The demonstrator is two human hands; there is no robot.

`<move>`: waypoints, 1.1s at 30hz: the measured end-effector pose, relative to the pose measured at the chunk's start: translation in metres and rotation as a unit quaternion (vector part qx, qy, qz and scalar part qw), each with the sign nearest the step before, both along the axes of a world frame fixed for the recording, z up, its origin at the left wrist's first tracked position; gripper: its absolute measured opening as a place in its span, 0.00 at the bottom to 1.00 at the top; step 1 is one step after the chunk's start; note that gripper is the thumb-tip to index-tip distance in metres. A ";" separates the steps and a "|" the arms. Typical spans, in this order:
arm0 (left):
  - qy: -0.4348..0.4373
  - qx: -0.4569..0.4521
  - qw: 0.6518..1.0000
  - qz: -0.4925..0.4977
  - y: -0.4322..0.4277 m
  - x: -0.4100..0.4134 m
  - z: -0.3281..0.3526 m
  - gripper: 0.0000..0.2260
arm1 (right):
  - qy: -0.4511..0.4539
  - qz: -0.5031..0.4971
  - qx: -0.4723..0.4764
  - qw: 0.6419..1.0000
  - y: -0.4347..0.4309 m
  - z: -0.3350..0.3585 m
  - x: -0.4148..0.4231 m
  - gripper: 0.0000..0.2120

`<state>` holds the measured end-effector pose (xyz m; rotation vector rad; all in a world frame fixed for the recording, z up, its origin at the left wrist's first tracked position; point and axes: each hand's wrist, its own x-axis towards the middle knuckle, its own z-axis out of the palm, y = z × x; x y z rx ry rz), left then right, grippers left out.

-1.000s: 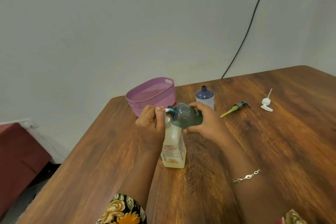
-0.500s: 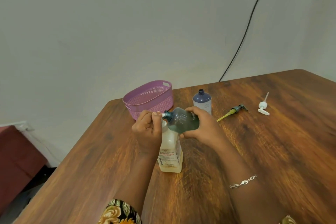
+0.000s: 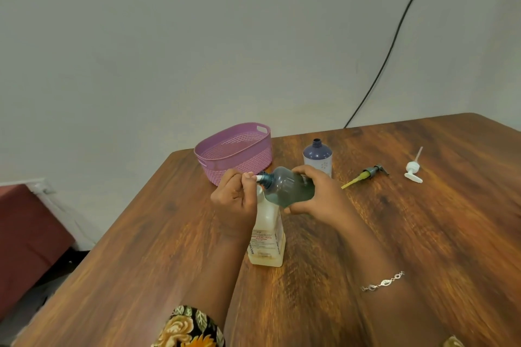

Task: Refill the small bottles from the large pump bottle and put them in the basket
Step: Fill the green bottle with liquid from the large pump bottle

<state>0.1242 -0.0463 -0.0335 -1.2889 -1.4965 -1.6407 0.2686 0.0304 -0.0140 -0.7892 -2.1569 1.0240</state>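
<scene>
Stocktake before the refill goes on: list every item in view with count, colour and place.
basket: 1, purple, far left of the table
pump bottle: 1, cream with label, upright, table centre
teal bottle: 1, translucent teal, tipped sideways, neck at the pump bottle's white nozzle
purple bottle: 1, purple-blue, uncapped, upright right of the basket
dark pump head: 1, grey with yellow tube, lying on the table
white pump head: 1, white, lying furthest right
table: 1, brown wood
cable: 1, black, on the wall
bracelet: 1, silver, right wrist
left hand: grips the pump bottle's top
right hand: grips the teal bottle
</scene>
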 end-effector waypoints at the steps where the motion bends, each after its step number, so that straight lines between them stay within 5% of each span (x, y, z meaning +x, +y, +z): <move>1: 0.002 -0.004 1.000 0.000 -0.001 0.001 0.001 0.17 | 0.003 0.001 -0.002 1.000 0.000 0.001 0.000 0.29; 6: 0.053 -0.032 0.998 0.017 -0.002 -0.002 0.018 0.16 | 0.005 0.010 0.008 1.000 0.003 0.013 0.002 0.29; 33: -0.002 -0.013 1.000 0.001 0.000 0.000 0.000 0.17 | -0.030 0.024 0.024 0.999 0.003 0.006 0.002 0.29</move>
